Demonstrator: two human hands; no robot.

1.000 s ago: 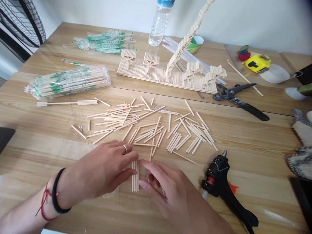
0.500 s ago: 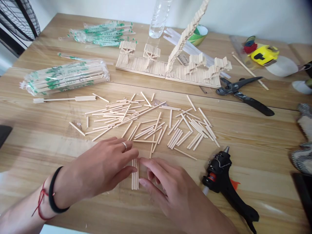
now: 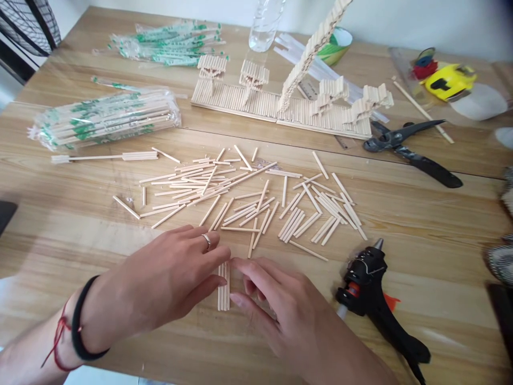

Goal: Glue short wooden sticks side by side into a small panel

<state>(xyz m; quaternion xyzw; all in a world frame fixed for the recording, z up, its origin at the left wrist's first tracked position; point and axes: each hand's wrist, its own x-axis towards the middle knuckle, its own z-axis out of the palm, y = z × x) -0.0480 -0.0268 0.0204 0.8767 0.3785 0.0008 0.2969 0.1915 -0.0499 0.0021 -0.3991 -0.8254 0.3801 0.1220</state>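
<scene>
A row of short wooden sticks (image 3: 223,291) lies side by side on the table between my hands. My left hand (image 3: 160,283), with a ring on one finger, bends over the row's far end, thumb resting at the sticks. From the other side, my right hand (image 3: 280,310) presses its index finger and thumb against the row's right edge, its other fingers curled under. The far tips of the sticks are hidden by my left fingers. Beyond the hands, many loose cut sticks (image 3: 292,224) are scattered about.
A black glue gun (image 3: 366,294) lies to the right. Behind are cutting pliers (image 3: 401,144), a stick-built model (image 3: 256,104) with a tall curved piece, a bag of wrapped chopsticks (image 3: 108,117), a water bottle (image 3: 264,27) and a yellow tape measure (image 3: 449,82).
The camera view has shifted slightly, so the model and glue gun appear a little further right. My hands keep nearly the same pose at the row of sticks.
</scene>
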